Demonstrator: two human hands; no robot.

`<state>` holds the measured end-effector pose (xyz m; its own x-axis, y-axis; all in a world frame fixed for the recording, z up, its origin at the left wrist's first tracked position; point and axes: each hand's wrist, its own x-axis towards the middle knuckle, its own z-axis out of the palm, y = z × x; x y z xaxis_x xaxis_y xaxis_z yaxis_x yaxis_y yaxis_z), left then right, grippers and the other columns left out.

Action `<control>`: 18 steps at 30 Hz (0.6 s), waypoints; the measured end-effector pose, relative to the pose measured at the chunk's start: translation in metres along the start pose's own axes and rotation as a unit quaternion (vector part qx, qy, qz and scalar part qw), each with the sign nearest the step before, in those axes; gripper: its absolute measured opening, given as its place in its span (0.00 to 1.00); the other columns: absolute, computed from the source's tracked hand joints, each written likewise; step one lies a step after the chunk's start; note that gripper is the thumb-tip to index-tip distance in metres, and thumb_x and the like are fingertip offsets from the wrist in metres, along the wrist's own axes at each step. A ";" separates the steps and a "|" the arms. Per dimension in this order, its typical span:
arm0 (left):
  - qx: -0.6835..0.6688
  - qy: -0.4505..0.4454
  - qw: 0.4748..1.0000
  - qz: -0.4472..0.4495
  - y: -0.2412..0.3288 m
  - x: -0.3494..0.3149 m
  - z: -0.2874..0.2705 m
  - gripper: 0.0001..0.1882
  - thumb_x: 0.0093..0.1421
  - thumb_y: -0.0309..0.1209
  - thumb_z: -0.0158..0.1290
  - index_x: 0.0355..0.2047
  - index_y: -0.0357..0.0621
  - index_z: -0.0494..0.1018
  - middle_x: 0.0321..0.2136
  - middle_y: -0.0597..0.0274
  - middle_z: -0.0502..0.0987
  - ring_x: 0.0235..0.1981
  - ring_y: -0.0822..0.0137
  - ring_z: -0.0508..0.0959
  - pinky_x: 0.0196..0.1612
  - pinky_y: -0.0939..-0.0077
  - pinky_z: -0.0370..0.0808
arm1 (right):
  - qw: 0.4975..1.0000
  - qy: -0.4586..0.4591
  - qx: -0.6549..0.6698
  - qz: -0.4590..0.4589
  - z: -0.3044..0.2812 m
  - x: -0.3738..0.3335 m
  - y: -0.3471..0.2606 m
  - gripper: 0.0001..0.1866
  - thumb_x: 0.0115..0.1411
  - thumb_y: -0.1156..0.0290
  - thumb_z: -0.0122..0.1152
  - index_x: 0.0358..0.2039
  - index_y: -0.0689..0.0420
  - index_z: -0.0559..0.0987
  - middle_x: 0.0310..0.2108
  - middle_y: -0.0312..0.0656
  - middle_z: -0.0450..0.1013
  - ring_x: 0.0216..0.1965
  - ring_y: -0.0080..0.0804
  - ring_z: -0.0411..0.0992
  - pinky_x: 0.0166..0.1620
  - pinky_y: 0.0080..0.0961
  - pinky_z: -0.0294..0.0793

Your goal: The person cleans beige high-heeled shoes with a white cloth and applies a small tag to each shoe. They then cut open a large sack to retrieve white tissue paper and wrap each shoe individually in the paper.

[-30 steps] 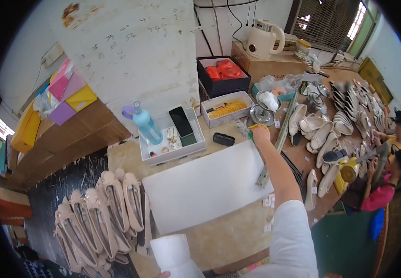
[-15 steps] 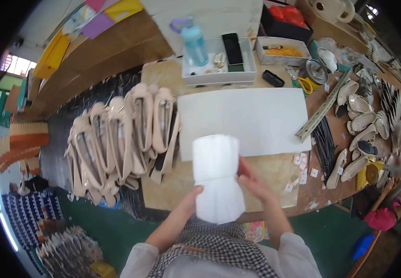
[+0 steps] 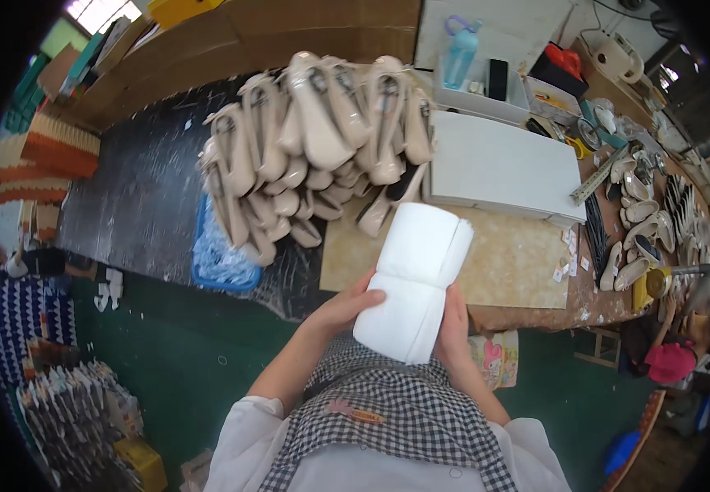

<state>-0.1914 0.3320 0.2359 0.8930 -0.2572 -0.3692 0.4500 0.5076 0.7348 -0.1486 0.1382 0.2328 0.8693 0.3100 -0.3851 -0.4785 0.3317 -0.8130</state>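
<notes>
Both of my hands hold a thick white bundle of soft sheets point(image 3: 416, 262), like tissue paper, pinched in across its middle by a band. My left hand point(image 3: 353, 307) grips its left side, thumb on top. Around the lower right side wraps my right hand point(image 3: 453, 326), most of its fingers hidden. The bundle is tilted in front of my checked apron, over the table's near edge. Just beyond it, a pile of beige flat shoes point(image 3: 314, 131) lies on the table, and a flat white box point(image 3: 506, 160) sits to the right of the pile.
A blue basket of clear plastic wrapping point(image 3: 225, 262) stands left of the shoes. At the back is a white tray point(image 3: 478, 100) with a water bottle point(image 3: 460, 53) and a phone point(image 3: 497, 79). More shoes point(image 3: 638, 213) lie at the right, and another person point(image 3: 675, 357) is beyond.
My view has swung left, showing more of the dark tabletop and the blue basket. The white bundle has tilted and turned in my hands, which still hold it.
</notes>
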 end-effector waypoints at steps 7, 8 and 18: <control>0.060 0.085 0.994 0.018 -0.003 -0.092 -0.018 0.46 0.48 0.29 0.62 0.63 0.37 0.48 0.56 0.54 0.64 0.56 0.65 0.66 0.58 0.69 0.63 | 0.771 -0.011 -0.544 -0.332 0.052 -0.062 0.001 0.17 0.49 0.78 0.63 0.42 0.61 0.75 0.40 0.44 0.71 0.40 0.35 0.70 0.40 0.27 0.70; 0.080 0.085 0.992 0.039 -0.006 -0.094 -0.018 0.47 0.47 0.28 0.62 0.64 0.37 0.47 0.56 0.54 0.64 0.56 0.65 0.66 0.58 0.69 0.63 | 0.734 -0.055 -0.570 -0.365 0.061 -0.067 0.002 0.15 0.48 0.78 0.63 0.39 0.60 0.76 0.37 0.42 0.72 0.38 0.36 0.71 0.40 0.27 0.71; 0.281 0.041 0.959 -0.012 -0.023 -0.114 -0.039 0.54 0.44 0.29 0.60 0.66 0.40 0.39 0.58 0.51 0.61 0.59 0.63 0.63 0.59 0.71 0.60 | 0.736 -0.196 -0.599 -0.247 0.065 -0.083 0.014 0.04 0.50 0.76 0.63 0.26 0.59 0.76 0.26 0.40 0.72 0.28 0.33 0.73 0.33 0.24 0.73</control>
<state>-0.3031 0.3815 0.2387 0.8897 -0.1855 -0.4172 0.4199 -0.0264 0.9072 -0.2352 0.1752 0.2819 0.6859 0.7258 0.0525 0.5412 -0.4607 -0.7035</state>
